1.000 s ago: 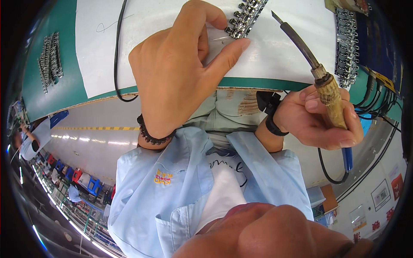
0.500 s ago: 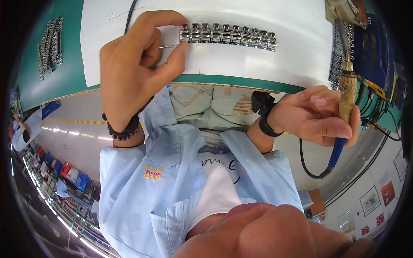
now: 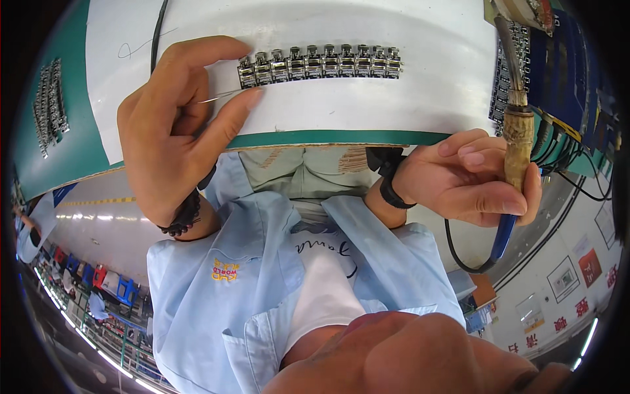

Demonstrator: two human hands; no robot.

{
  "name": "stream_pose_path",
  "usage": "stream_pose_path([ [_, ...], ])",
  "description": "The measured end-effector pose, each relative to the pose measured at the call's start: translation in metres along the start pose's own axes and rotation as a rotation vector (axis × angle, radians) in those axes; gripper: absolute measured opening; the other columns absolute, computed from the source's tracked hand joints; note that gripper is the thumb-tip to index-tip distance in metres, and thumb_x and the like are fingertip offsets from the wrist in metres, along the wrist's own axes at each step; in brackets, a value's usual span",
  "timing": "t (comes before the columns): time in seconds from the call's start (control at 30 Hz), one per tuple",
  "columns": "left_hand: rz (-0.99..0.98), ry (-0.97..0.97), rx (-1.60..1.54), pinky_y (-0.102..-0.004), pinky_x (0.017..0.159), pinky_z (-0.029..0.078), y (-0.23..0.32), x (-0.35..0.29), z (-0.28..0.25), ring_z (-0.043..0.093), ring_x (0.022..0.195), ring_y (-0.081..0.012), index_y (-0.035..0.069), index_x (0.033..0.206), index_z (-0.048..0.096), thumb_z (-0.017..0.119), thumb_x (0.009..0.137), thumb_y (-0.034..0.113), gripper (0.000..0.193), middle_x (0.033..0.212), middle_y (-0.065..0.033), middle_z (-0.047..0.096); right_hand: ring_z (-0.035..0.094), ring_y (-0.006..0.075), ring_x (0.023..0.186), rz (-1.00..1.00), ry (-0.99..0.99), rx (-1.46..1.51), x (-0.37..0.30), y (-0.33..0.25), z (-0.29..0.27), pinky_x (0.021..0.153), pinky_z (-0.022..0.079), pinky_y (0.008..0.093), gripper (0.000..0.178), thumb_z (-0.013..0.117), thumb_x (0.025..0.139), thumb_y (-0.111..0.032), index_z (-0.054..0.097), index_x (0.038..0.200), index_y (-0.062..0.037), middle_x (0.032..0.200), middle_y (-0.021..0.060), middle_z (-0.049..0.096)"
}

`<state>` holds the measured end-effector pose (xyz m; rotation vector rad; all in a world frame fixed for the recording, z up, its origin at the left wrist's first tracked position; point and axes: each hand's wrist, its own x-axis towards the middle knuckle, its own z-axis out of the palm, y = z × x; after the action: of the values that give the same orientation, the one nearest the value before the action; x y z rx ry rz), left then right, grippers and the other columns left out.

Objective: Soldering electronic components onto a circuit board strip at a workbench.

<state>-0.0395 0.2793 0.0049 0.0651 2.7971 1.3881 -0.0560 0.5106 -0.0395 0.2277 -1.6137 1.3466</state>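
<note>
A row of small metal connectors (image 3: 321, 64), joined side by side, lies on the white sheet. My left hand (image 3: 161, 131) is at the row's left end, with the index fingertip by its upper edge and the thumb by its lower edge. A thin silvery solder wire (image 3: 216, 98) runs from the curled fingers of this hand toward the row. Closed around the handle of a soldering iron (image 3: 518, 141) is my right hand (image 3: 469, 174), in front of the table edge. The iron points away from me, its far end beside a small box-like holder (image 3: 525, 13).
More connector strips (image 3: 49, 108) lie on the green mat (image 3: 75, 79) at left; others (image 3: 515, 59) are at right, behind the iron. A dark blue unit (image 3: 564, 72) with black cables (image 3: 571, 157) stands at far right. A black cord (image 3: 157, 36) crosses the white sheet.
The whole view has shifted, so the row and my left hand appear lower and further left. Both hands keep their grips, and the soldering iron stays beside the holder.
</note>
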Motion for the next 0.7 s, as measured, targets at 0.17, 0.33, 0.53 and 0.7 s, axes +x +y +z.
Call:
stream_pose_path([
  [0.17, 0.004, 0.017, 0.004, -0.0227, 0.049, 0.011, 0.001, 0.0, 0.002, 0.019, 0.051, -0.0022, 0.001, 0.108, 0.064, 0.076, 0.074, 0.0, 0.036, 0.057, 0.0079, 0.027, 0.031, 0.0074, 0.043, 0.002, 0.03, 0.018, 0.001, 0.0, 0.0, 0.031, 0.025, 0.0173, 0.034, 0.035, 0.103, -0.035, 0.043, 0.105, -0.0016, 0.057, 0.0027, 0.039],
  [0.33, 0.027, 0.019, 0.045, -0.0232, 0.049, 0.011, -0.001, 0.003, 0.002, 0.02, 0.052, -0.0025, 0.002, 0.105, 0.065, 0.076, 0.074, 0.001, 0.033, 0.058, 0.0073, 0.027, 0.03, 0.0076, 0.042, -0.018, -0.001, 0.003, 0.002, 0.001, -0.001, 0.031, 0.027, 0.018, 0.035, 0.035, 0.103, -0.035, 0.043, 0.105, -0.0008, 0.056, 0.0027, 0.039],
  [0.53, 0.031, 0.01, 0.046, -0.0238, 0.048, 0.012, 0.003, 0.006, -0.003, 0.021, 0.051, -0.0026, 0.004, 0.103, 0.066, 0.075, 0.075, 0.003, 0.029, 0.056, 0.007, 0.027, 0.028, 0.0073, 0.04, -0.04, 0.004, -0.042, 0.005, 0.004, -0.001, 0.032, 0.026, 0.0183, 0.035, 0.035, 0.103, -0.033, 0.045, 0.104, 0.0004, 0.054, 0.002, 0.037],
  [0.7, 0.069, 0.052, 0.079, -0.0246, 0.046, 0.014, -0.002, -0.001, -0.013, 0.022, 0.048, -0.0033, 0.004, 0.1, 0.067, 0.077, 0.073, 0.006, 0.029, 0.053, 0.0072, 0.026, 0.034, 0.0089, 0.042, 0.088, 0.022, -0.086, 0.002, -0.001, 0.01, 0.038, 0.026, 0.0179, 0.034, 0.038, 0.102, -0.03, 0.045, 0.106, 0.0026, 0.057, 0.0018, 0.04],
])
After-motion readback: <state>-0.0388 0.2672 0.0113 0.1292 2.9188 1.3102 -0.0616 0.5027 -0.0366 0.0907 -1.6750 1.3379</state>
